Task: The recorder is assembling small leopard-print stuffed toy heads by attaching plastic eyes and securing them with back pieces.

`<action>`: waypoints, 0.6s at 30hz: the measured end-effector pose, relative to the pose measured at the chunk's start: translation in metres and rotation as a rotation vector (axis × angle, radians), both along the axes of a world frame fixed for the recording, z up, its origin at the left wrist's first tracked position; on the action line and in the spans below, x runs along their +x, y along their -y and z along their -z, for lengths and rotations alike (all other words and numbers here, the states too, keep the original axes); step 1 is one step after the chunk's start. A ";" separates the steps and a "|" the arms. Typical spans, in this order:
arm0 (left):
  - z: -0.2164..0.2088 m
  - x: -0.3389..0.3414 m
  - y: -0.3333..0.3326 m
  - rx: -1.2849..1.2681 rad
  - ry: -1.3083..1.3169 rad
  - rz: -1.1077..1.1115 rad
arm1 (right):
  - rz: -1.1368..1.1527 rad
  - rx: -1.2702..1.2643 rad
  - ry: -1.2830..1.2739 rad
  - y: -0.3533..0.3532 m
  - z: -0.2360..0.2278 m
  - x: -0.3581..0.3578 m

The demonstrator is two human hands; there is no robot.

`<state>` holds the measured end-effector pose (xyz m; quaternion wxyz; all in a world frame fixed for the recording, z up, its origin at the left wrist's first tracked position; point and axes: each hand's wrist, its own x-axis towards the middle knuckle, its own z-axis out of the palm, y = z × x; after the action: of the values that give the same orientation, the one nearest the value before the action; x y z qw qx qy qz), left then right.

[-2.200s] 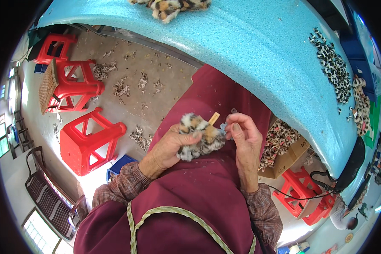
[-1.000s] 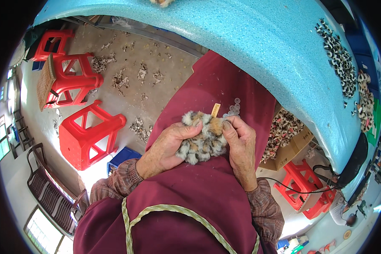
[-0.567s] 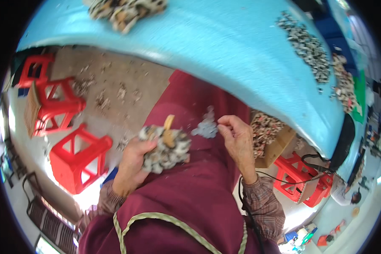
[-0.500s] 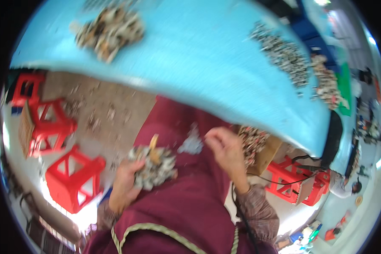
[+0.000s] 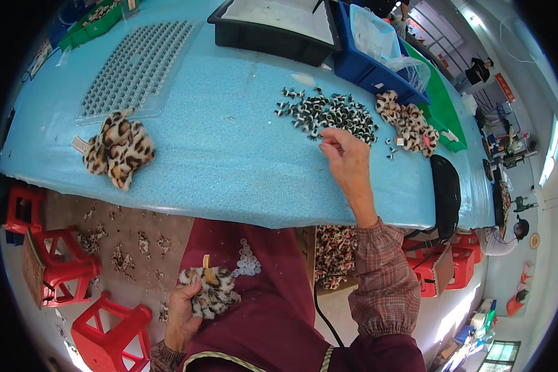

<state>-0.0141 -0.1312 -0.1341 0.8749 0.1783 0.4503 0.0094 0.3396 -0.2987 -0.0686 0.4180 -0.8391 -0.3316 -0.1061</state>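
On my lap, over a maroon apron (image 5: 273,297), my left hand (image 5: 183,310) is closed on a leopard-print plush piece (image 5: 216,294) with a small yellowish tab standing up from its top. Beside it on the apron lies a little heap of translucent white discs (image 5: 247,261). My right hand (image 5: 347,155) reaches over the table at the near edge of a pile of small black-and-white parts (image 5: 335,115), possibly toy eyes. Its thumb and fingers are pinched together; whatever may be between them is hidden.
A leopard-print plush piece (image 5: 121,149) lies by a clear tray of small parts (image 5: 136,68) on the blue table (image 5: 229,161). More plush (image 5: 409,124), a black tray (image 5: 273,46) and a blue bin (image 5: 378,80) stand beyond. Red stools (image 5: 111,328) flank me; a box of plush pieces (image 5: 335,254) is below.
My right hand has moved from above my lap up and forward to the pile of small parts. The view has tipped toward the table. My left hand keeps hold of the plush piece.
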 end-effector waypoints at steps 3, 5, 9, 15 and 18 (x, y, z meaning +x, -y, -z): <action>-0.001 -0.001 -0.001 0.029 0.006 0.000 | 0.046 -0.235 0.201 -0.012 0.002 0.003; -0.002 -0.003 -0.001 0.017 0.006 0.010 | 0.051 -0.305 0.247 -0.014 0.002 0.001; -0.003 -0.008 0.000 0.005 0.017 0.012 | 0.034 -0.391 0.293 -0.015 0.012 0.000; 0.002 -0.009 -0.001 -0.068 0.164 -0.019 | -0.159 0.118 0.069 -0.016 0.003 -0.002; -0.010 0.009 -0.012 -0.230 0.270 0.017 | -0.152 0.245 -0.367 -0.001 -0.042 -0.055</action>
<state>-0.0047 -0.1196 -0.1240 0.9421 0.0780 0.3252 -0.0258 0.2848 -0.2977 -0.0263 0.5767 -0.7599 -0.2971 0.0405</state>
